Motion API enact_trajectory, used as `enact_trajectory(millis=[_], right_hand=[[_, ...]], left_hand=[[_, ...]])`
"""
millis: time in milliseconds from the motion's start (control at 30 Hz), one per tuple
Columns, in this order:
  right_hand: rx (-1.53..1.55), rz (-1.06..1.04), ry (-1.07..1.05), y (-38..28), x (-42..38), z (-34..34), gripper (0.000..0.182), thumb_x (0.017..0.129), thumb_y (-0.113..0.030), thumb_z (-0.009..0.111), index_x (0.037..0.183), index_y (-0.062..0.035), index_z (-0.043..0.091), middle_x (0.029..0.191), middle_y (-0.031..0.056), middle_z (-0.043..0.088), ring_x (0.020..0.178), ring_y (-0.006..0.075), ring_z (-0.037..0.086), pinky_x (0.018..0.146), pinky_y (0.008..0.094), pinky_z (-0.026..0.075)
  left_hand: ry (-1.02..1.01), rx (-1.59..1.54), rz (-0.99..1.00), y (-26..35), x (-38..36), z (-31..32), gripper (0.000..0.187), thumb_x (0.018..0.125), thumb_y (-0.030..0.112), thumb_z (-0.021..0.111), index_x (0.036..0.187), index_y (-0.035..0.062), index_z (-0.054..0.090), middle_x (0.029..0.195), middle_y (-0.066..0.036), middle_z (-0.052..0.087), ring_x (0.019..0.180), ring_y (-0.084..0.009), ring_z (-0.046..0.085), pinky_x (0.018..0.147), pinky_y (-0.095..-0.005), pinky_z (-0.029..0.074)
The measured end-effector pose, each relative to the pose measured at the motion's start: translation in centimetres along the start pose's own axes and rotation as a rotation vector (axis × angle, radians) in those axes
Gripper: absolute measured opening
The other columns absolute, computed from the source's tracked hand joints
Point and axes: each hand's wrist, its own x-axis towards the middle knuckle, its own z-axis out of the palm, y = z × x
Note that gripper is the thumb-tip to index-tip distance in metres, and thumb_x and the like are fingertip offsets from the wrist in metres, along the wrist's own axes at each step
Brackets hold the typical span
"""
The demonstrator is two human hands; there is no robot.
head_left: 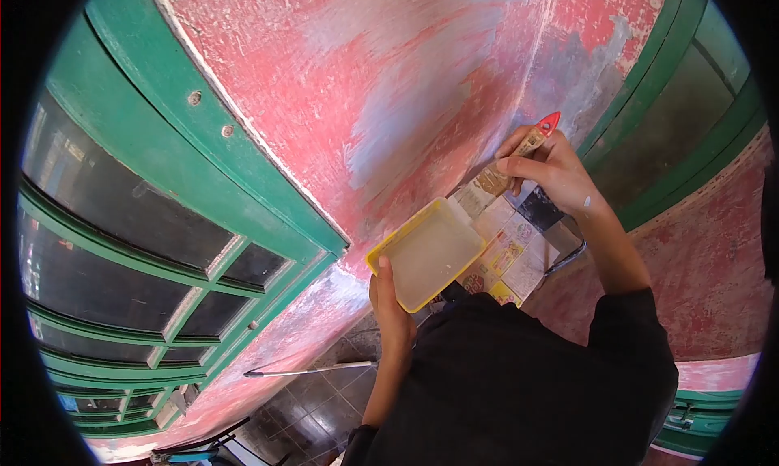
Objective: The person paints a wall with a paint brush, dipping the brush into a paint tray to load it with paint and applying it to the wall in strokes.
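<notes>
A yellow-rimmed shallow paint tray [430,251] with a pale, whitish content is in my left hand [393,308]; the thumb lies over its near rim and the fingers go underneath, out of sight. My right hand [548,166] grips a paintbrush [531,140] by its wooden handle, red end up. The brush's bristles [490,179] point down to the left, just beyond the tray's far corner. Ahead rises a pink wall [324,84] with streaky grey-white paint patches [414,125].
Green window frames stand at left [146,101] and right [649,101]. Below my hands is a surface with printed stickers [507,251] and a dark metal leg [568,257]. A pole [324,370] leans over the dark tiled floor [308,417].
</notes>
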Motion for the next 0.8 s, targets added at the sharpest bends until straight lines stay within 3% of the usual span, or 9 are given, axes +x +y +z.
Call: enact_trajectory(millis=[67, 133, 200, 267, 333, 567, 633, 733, 800], right_hand=[[0.220, 0.083, 0.013, 1.4, 0.2, 0.0, 0.009, 0.090, -0.008, 0.071, 0.094, -0.0010, 0.068, 0.084, 0.0070, 0.070, 0.068, 0.0148, 0.066, 0.058, 0.0279, 0.053], [0.437, 0.166, 0.018, 3.3, 0.4, 0.2, 0.010, 0.091, -0.010, 0.069, 0.095, -0.0011, 0.068, 0.086, 0.0071, 0.071, 0.071, 0.0150, 0.067, 0.060, 0.0274, 0.054], [0.672, 0.301, 0.005, 5.4, 0.4, 0.5, 0.011, 0.094, -0.012, 0.066, 0.099, -0.0017, 0.069, 0.089, 0.0067, 0.072, 0.076, 0.0141, 0.067, 0.063, 0.0254, 0.054], [0.725, 0.303, -0.080, 7.2, -0.1, 0.8, 0.016, 0.099, -0.013, 0.058, 0.105, -0.0016, 0.068, 0.097, 0.0076, 0.071, 0.084, 0.0125, 0.065, 0.070, 0.0242, 0.051], [0.956, 0.331, -0.100, 8.2, -0.8, 1.6, 0.018, 0.102, -0.015, 0.056, 0.107, -0.0012, 0.067, 0.102, 0.0095, 0.071, 0.083, 0.0122, 0.064, 0.071, 0.0250, 0.053], [1.409, 0.316, -0.052, 9.2, -1.4, 3.9, 0.022, 0.102, -0.015, 0.056, 0.112, 0.0029, 0.064, 0.108, 0.0137, 0.066, 0.086, 0.0169, 0.059, 0.072, 0.0262, 0.055], [1.394, 0.265, -0.042, 8.6, -0.9, 4.6, 0.021, 0.102, -0.015, 0.056, 0.112, 0.0023, 0.063, 0.109, 0.0138, 0.065, 0.085, 0.0175, 0.058, 0.072, 0.0259, 0.055], [1.328, 0.111, -0.055, 5.2, 0.9, 5.0, 0.019, 0.101, -0.015, 0.059, 0.111, -0.0001, 0.063, 0.107, 0.0117, 0.066, 0.088, 0.0189, 0.060, 0.073, 0.0244, 0.055], [1.081, -0.078, -0.098, 1.3, 2.6, 4.8, 0.017, 0.100, -0.013, 0.060, 0.114, -0.0033, 0.063, 0.109, 0.0083, 0.066, 0.087, 0.0173, 0.060, 0.077, 0.0279, 0.056]], left_hand=[[0.007, -0.013, 0.040, -0.3, 0.2, -0.3, 0.052, 0.103, 0.045, 0.051, 0.125, -0.0027, 0.054, 0.114, -0.012, 0.064, 0.102, -0.0178, 0.064, 0.089, -0.0318, 0.051], [-0.030, 0.001, -0.013, -0.6, 0.1, -0.8, 0.053, 0.105, 0.046, 0.047, 0.135, 0.0021, 0.050, 0.126, -0.010, 0.061, 0.117, -0.0179, 0.059, 0.101, -0.0332, 0.045], [-0.019, -0.009, -0.019, -0.6, -0.1, -0.9, 0.052, 0.105, 0.045, 0.047, 0.135, 0.0020, 0.050, 0.126, -0.010, 0.061, 0.117, -0.0179, 0.059, 0.101, -0.0333, 0.045], [-0.007, -0.013, -0.034, -0.7, -0.2, -0.9, 0.052, 0.105, 0.044, 0.047, 0.135, 0.0018, 0.051, 0.126, -0.010, 0.061, 0.116, -0.0179, 0.060, 0.101, -0.0335, 0.046], [0.040, -0.028, 0.016, -0.9, -0.1, -1.0, 0.053, 0.100, 0.046, 0.055, 0.124, -0.0014, 0.056, 0.111, -0.011, 0.065, 0.099, -0.0172, 0.064, 0.086, -0.0308, 0.051], [0.073, -0.032, 0.027, -0.6, -0.4, -1.5, 0.051, 0.100, 0.045, 0.057, 0.120, -0.0008, 0.058, 0.109, -0.010, 0.065, 0.098, -0.0162, 0.063, 0.086, -0.0309, 0.051], [0.005, -0.014, -0.026, -0.7, -0.2, -2.3, 0.055, 0.104, 0.046, 0.048, 0.135, 0.0002, 0.051, 0.127, -0.011, 0.061, 0.117, -0.0202, 0.059, 0.102, -0.0347, 0.045], [0.013, -0.009, -0.028, -1.0, 0.1, -3.0, 0.056, 0.104, 0.045, 0.047, 0.136, -0.0004, 0.050, 0.129, -0.012, 0.061, 0.119, -0.0214, 0.059, 0.103, -0.0354, 0.045], [0.029, 0.005, -0.024, -1.7, 0.3, -3.8, 0.056, 0.105, 0.045, 0.047, 0.137, -0.0007, 0.050, 0.130, -0.012, 0.061, 0.120, -0.0221, 0.059, 0.103, -0.0360, 0.045]])
